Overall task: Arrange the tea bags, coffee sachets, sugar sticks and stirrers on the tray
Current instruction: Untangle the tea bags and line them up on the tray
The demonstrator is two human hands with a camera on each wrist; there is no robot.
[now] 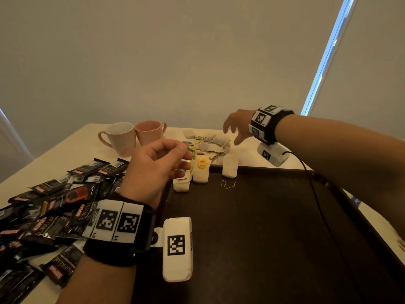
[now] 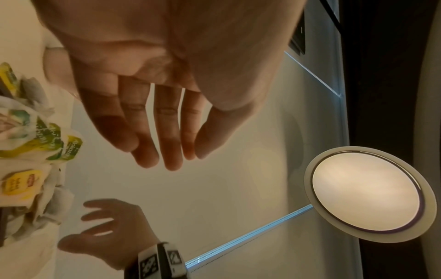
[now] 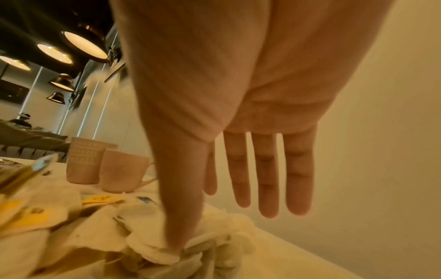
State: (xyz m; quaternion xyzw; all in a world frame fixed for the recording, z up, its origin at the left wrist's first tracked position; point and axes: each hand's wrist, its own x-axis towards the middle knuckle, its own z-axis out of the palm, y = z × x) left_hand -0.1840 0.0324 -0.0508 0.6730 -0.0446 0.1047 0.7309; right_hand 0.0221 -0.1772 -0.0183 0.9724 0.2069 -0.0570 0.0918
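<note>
My right hand (image 1: 237, 126) fingers straight, spread, hovering over loose tea bag pile (image 1: 211, 143) at table's (image 1: 54, 159) far edge. My left hand (image 1: 153, 170) loosely curled, holding nothing, above tray's (image 1: 263, 227) far-left corner. Three tea bags (image 1: 200, 172) along tray's far edge. Coffee sachets (image 1: 54, 207) heaped left of tray. Two mugs (image 1: 133, 137) behind.

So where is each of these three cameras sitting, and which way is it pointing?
Head: worn on the head, looking down at the dark tray, both forearms and hands showing.
Left wrist: looks along the left hand, tipped up toward a ceiling lamp.
Right wrist: looks along the right hand over the tea bag pile.
Shared: all show tea bags; head and right wrist show both mugs.
</note>
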